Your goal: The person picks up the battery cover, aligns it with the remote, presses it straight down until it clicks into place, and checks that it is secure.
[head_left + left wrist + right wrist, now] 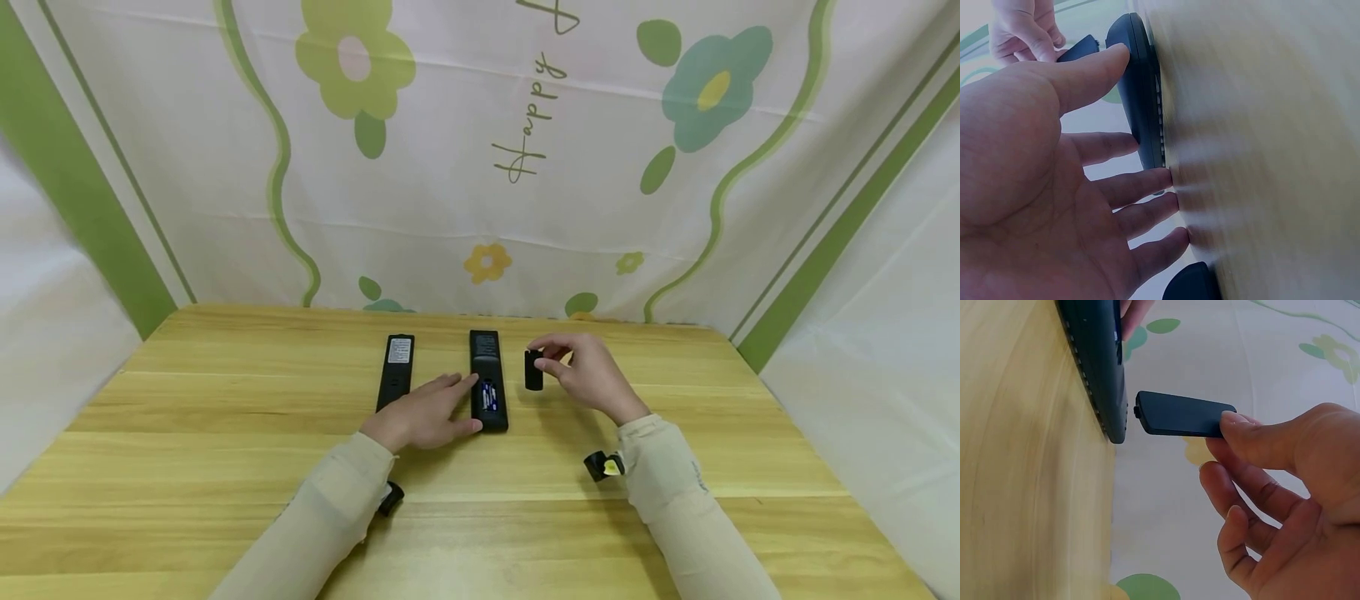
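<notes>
Resting with its fingers spread, the left hand (pixel 431 415) is set against the left edge of a face-down remote (pixel 487 367), which is touched by thumb and forefinger. Just right of it, one loose battery cover (pixel 533 377) is held off the table (pixel 480 533), pinched at one end by the right hand (pixel 588 372). The cover can be judged light, stiff and slippery, its small tab (pixel 1137 412) perhaps fragile; it is best gripped by the end away from that tab. The remote, likely rigid, is best steadied along its sides. Batteries (pixel 490 396) are seen inside, their number not certain. Two remotes are counted, the second remote (pixel 394 379) being partly hidden by the left hand. Beyond, one flowered cloth (pixel 420 192) is hung.
</notes>
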The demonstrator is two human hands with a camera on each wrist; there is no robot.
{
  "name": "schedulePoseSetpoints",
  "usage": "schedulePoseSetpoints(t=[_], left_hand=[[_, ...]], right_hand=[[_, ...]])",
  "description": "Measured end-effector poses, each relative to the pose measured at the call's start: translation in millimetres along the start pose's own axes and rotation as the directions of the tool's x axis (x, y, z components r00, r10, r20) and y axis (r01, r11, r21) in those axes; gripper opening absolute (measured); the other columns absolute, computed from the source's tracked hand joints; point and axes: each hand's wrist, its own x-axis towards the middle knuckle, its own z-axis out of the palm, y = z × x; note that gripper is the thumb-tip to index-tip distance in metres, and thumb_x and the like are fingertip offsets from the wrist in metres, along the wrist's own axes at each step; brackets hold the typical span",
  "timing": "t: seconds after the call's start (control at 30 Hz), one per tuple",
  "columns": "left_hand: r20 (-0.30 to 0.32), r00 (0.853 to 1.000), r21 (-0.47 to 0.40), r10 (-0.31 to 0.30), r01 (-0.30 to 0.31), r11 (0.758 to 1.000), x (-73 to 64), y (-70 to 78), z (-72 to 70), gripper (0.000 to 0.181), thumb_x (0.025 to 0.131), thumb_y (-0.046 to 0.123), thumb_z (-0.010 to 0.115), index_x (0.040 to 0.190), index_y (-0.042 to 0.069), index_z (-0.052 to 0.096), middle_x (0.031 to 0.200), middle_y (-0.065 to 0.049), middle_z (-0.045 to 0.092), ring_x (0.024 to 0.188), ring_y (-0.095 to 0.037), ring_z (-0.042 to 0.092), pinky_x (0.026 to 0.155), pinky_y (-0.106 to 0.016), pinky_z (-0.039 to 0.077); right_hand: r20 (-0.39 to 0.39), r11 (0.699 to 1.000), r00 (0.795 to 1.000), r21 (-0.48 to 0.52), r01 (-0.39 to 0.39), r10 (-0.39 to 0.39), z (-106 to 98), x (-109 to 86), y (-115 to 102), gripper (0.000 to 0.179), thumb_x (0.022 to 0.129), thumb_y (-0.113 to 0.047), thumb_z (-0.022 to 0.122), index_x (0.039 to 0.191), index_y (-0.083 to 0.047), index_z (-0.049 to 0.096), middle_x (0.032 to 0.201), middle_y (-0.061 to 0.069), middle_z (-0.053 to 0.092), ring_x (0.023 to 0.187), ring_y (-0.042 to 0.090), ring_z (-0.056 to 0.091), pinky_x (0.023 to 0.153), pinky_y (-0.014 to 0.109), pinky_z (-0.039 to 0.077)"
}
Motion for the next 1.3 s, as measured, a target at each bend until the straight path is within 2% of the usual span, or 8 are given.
schedulePoseSetpoints(t=[0.4, 0.7, 1.3], left_hand=[[-0.003, 1.000, 0.015, -0.017, 0.017, 1.000, 0.6, 0.4, -0.3, 0.074, 0.102, 0.046, 0.059, 0.162, 0.016, 0.028, 0.164, -0.017, 0.026, 0.151, -0.034, 0.025, 0.118, -0.054, 0.028], [0.000, 1.000, 0.012, -0.018, 0.018, 1.000, 0.2, 0.9, -0.5, 0.074, 0.102, 0.046, 0.060, 0.161, 0.015, 0.029, 0.164, -0.017, 0.027, 0.151, -0.034, 0.026, 0.118, -0.054, 0.029], [0.002, 1.000, 0.022, -0.019, 0.019, 1.000, 1.6, -0.6, -0.3, 0.074, 0.102, 0.047, 0.059, 0.162, 0.015, 0.029, 0.164, -0.017, 0.027, 0.151, -0.034, 0.025, 0.119, -0.053, 0.028]], right_hand=[[0.005, 0.999, 1.000, 0.051, 0.017, -0.017, 1, 2.1, -3, 0.019, 0.093, -0.007, 0.075, 0.111, -0.015, 0.078, 0.099, 0.000, 0.074, 0.084, 0.018, 0.065, 0.060, 0.034, 0.050], [0.012, 0.997, 0.998, 0.051, 0.057, -0.058, 4, 8.5, -7, 0.019, 0.095, -0.006, 0.072, 0.111, -0.014, 0.079, 0.112, 0.002, 0.075, 0.081, 0.013, 0.066, 0.070, 0.036, 0.053], [0.009, 0.996, 0.998, 0.068, 0.053, -0.054, 9, 17.5, -15, 0.018, 0.096, -0.009, 0.072, 0.112, -0.013, 0.079, 0.110, 0.001, 0.076, 0.080, 0.015, 0.065, 0.070, 0.036, 0.053]])
